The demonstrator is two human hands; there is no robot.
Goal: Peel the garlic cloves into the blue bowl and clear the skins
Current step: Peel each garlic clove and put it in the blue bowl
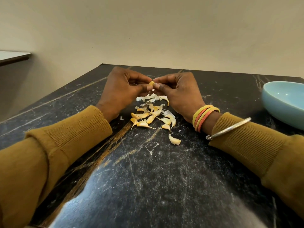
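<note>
Left hand: the left hand (122, 89) was raised a little above the table, fingers curled, thumb and fingertips pinching one end of a garlic clove (151, 83).
Right hand: the right hand (178, 91) met it from the other side, thumb and forefinger pinching the same clove, so both hands grasped it between them.
Held clove: small and yellowish, it sat at the fingertips above the far end of the pile; whether any skin was left on it cannot be told.
Skins: a loose heap of white papery skins (152, 97) lay on the table just below the hands.
Unpeeled cloves: a scatter of cloves (148, 116) lay nearer the person, between the two wrists, with one clove (174, 140) lying apart at the near end.
Bowl: the blue bowl (283, 102) stood at the right edge of the view, well apart from the pile, and what showed of its inside held nothing.
Table: a dark marble table (148, 170) with pale and golden veins carried everything.
Sleeves: mustard sleeves (54, 145) covered both forearms.
Wrist: coloured bands (204, 116) and a metal bangle (230, 128) circled the right wrist.
</note>
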